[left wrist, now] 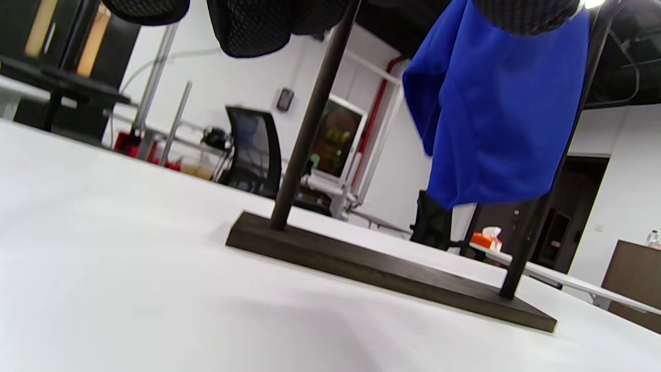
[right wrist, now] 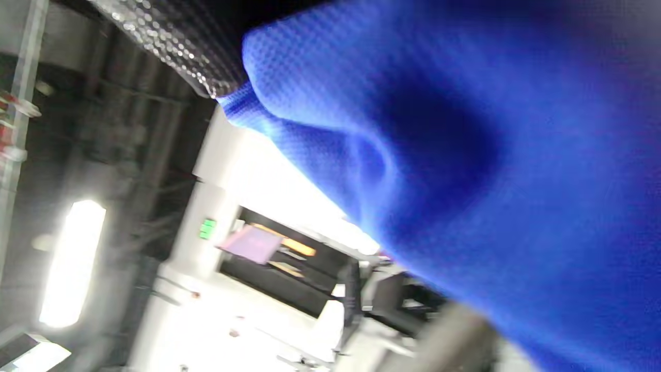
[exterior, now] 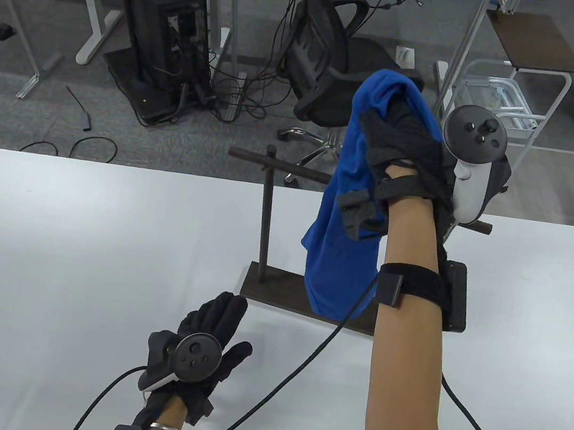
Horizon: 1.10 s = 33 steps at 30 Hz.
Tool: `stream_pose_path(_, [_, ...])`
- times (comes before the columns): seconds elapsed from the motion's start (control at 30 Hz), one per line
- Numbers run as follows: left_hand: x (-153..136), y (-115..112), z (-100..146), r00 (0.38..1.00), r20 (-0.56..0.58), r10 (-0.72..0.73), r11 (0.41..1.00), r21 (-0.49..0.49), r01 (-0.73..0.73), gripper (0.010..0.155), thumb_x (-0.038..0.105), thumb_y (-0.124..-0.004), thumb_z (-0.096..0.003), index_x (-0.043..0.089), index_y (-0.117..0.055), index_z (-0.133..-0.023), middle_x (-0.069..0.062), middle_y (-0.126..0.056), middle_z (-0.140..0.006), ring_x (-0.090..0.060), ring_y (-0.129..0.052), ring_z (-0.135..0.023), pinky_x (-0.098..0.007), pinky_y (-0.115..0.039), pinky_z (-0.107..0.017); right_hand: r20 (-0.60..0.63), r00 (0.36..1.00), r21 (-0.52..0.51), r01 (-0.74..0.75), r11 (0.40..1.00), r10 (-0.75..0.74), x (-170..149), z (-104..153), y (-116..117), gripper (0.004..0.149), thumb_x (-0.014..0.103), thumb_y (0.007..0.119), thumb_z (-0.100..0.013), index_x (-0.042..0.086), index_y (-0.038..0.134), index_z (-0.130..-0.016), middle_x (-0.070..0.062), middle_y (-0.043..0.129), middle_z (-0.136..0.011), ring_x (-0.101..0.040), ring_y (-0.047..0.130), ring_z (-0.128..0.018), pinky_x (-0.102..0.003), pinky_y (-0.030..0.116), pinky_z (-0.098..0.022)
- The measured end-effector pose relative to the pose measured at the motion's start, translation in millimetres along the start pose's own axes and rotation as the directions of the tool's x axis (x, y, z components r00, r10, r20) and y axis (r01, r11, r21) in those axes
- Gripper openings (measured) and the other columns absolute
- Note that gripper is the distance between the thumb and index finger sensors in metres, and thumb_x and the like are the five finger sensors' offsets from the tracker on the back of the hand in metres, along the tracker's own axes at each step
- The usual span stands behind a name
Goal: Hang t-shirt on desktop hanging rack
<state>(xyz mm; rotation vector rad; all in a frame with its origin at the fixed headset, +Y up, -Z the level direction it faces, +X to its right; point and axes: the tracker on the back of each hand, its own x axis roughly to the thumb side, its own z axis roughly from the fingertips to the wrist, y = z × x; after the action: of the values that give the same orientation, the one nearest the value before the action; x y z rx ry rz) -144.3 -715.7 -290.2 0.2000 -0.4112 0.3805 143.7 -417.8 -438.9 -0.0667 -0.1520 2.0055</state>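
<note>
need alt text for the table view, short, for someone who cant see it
A gloved right hand holds a blue t-shirt up above a dark desktop hanging rack on a white table. The left hand rests flat on the table near the rack's base. Office chairs and desks fill the background.

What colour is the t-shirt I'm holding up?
Solid bright blue t-shirt, gripped by the right hand; clearest in the table view.

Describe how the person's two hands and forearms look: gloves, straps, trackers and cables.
Both the left hand and the right hand wear black fabric gloves, with bare forearms. The left tracker is a dark round disc with a white part beneath; the right tracker is a dark ring on a white handle. A black strap circles the right forearm; black cables trail off.
</note>
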Motion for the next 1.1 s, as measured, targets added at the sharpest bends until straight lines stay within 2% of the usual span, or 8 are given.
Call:
stream_pose_path(0.1, [0, -2, 0, 0.998, 0.004, -0.061, 0.997, -0.037, 0.061, 0.079, 0.054, -0.062, -0.0442, 0.015, -0.036, -0.108, -0.023, -0.046, -0.110, -0.048, -0.065, -0.094, -0.068, -0.058, -0.063, -0.062, 0.993, 0.009, -0.099, 0.995, 0.099, -7, -5, 5, 0.062, 0.031, 0.082, -0.048, 0.012, 0.057, -0.102, -0.024, 0.055, -0.102, -0.049, 0.074, -0.067, -0.069, 0.029, -0.068])
stream_pose_path(0.23, [0, -6, 0, 0.996, 0.002, -0.086, 0.994, -0.070, 0.086, 0.079, 0.055, -0.062, -0.0440, 0.016, -0.036, -0.108, -0.023, -0.046, -0.110, -0.048, -0.065, -0.095, -0.068, -0.057, -0.064, -0.114, 0.979, 0.035, -0.167, 0.985, 0.170, -15, -9, 11, 0.063, 0.032, 0.083, -0.047, 0.009, 0.058, -0.101, -0.027, 0.064, -0.096, -0.048, 0.081, -0.058, -0.069, 0.043, -0.064])
stream_pose_path(0.37, [-1, -5, 0, 0.996, -0.005, -0.085, 0.994, -0.075, 0.084, 0.080, 0.054, -0.063, -0.0441, 0.015, -0.035, -0.108, -0.023, -0.045, -0.110, -0.049, -0.065, -0.095, -0.068, -0.057, -0.064, -0.198, 0.937, 0.028, -0.287, 0.958, 0.286, -22, -11, 16, 0.060, 0.033, 0.084, -0.046, -0.003, 0.072, -0.092, -0.032, 0.073, -0.088, -0.049, 0.085, -0.052, -0.068, 0.049, -0.061])
stream_pose_path(0.53, [-1, -6, -1, 0.995, -0.008, -0.095, 0.991, -0.100, 0.094, 0.080, 0.054, -0.062, -0.0442, 0.016, -0.034, -0.108, -0.023, -0.046, -0.110, -0.048, -0.066, -0.095, -0.068, -0.058, -0.064, -0.239, 0.902, -0.075, -0.386, 0.919, 0.360, -17, -8, 13, 0.059, 0.037, 0.085, -0.044, -0.007, 0.083, -0.083, -0.033, 0.077, -0.084, -0.053, 0.083, -0.057, -0.070, 0.045, -0.063])
stream_pose_path(0.9, [-5, -7, 0, 0.995, -0.027, -0.094, 0.988, -0.126, 0.090, 0.080, 0.054, -0.063, -0.0442, 0.016, -0.034, -0.108, -0.022, -0.047, -0.110, -0.048, -0.067, -0.095, -0.068, -0.058, -0.064, -0.077, 0.965, -0.229, -0.263, 0.937, 0.252, 3, 15, 0, 0.061, 0.039, 0.084, -0.044, -0.004, 0.079, -0.087, -0.030, 0.073, -0.089, -0.051, 0.081, -0.062, -0.069, 0.044, -0.064])
stream_pose_path(1.1, [-13, -8, 3, 0.994, -0.062, -0.094, 0.985, -0.150, 0.084, 0.080, 0.054, -0.062, -0.0444, 0.016, -0.034, -0.108, -0.022, -0.046, -0.111, -0.048, -0.066, -0.096, -0.069, -0.056, -0.065, -0.026, 0.967, -0.252, -0.253, 0.934, 0.255, 9, 33, -7, 0.062, 0.039, 0.084, -0.044, -0.001, 0.075, -0.090, -0.029, 0.071, -0.092, -0.051, 0.079, -0.065, -0.068, 0.046, -0.063])
